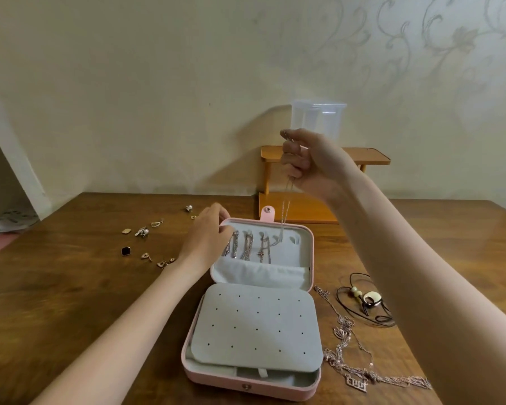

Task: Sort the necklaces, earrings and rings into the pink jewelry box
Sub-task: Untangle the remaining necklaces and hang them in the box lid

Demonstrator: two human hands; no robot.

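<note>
The pink jewelry box [314,252] lies open on the table, its grey perforated earring pad [257,325] folded toward me. Several silver necklaces [247,247] hang on hooks in the lid. My right hand [307,159] is raised above the box and pinches a thin silver chain [285,211] that dangles down into the lid. My left hand [209,232] holds the lid's top left edge, fingers curled over the rim. Loose earrings and rings [143,232] lie scattered to the left. Rose-gold chains [345,355] and a black cord necklace [368,299] lie to the right.
A small orange wooden shelf [301,211] stands behind the box against the wall, with a clear plastic container [319,118] on its top board. Papers [3,229] lie at the far left edge of the wooden table [70,287].
</note>
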